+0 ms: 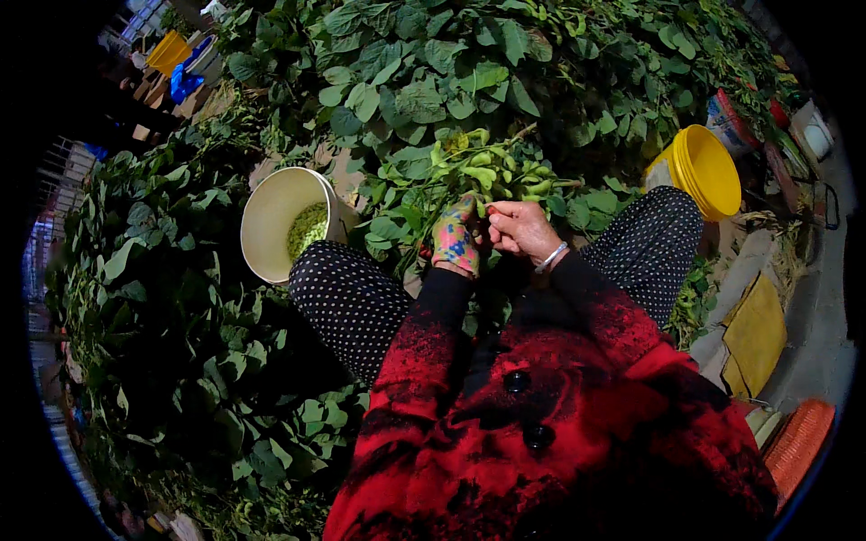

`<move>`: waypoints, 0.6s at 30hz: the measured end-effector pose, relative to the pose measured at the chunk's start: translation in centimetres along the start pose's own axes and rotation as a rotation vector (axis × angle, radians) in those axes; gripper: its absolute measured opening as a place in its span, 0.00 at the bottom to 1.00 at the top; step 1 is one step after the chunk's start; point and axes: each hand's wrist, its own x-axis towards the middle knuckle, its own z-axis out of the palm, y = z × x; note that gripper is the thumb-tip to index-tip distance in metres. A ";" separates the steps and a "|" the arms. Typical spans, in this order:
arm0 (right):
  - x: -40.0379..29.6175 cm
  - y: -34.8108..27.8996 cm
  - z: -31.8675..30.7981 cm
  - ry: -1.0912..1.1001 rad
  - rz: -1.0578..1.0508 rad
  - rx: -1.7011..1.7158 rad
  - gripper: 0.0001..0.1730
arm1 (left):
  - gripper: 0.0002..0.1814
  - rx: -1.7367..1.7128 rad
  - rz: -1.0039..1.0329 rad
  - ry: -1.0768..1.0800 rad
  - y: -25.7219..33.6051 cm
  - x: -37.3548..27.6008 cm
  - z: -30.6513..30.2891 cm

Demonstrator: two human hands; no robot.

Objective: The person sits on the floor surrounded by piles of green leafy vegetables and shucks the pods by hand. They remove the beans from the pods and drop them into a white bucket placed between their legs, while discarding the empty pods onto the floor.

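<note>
My left hand, in a flower-patterned glove, grips a green soybean pod in front of my lap. My bare right hand meets it from the right, thumb and forefinger pinched at the same pod. Something small and red shows at the right fingertips, and a silver bracelet circles that wrist. Just beyond both hands lies a cut soybean plant with plump pods on its stems. Beside my left knee a tilted white bucket holds shelled green beans.
Leafy soybean plants are heaped ahead and to the left. Past my right knee stands a yellow bucket. A yellow folded sheet and an orange mesh bundle lie at right. Another yellow bucket is far left.
</note>
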 end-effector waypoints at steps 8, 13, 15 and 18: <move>0.4 0.2 0.1 0.011 0.013 0.060 0.06 | 0.07 0.046 0.143 0.123 -0.3 0.0 1.0; 0.4 0.0 0.9 0.089 0.041 -0.032 0.06 | 0.13 -0.046 0.066 0.148 0.8 0.1 0.5; 0.2 0.4 0.6 0.079 -0.022 -0.118 0.05 | 0.14 0.022 0.017 0.062 0.7 0.3 0.3; 0.3 0.2 1.3 0.140 -0.162 -0.237 0.06 | 0.15 0.187 0.035 0.315 0.9 -0.4 2.8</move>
